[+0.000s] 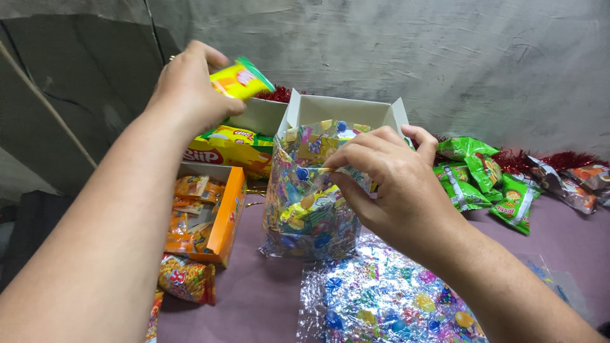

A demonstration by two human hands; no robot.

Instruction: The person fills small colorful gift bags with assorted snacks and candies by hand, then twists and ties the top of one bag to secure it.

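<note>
The left hand [187,86] pinched a small yellow snack pack [241,79], lifted above the orange box [223,223]. The right hand [381,174] pinched the rim of the shiny party bag [308,219], which stood on the purple table [254,298], holding it open. It looked like the filling step. Next, the pack would need lowering straight into the bag's open mouth.

Home packing spot: snack packets [483,181] heaped beside bare wall [445,57].
</note>
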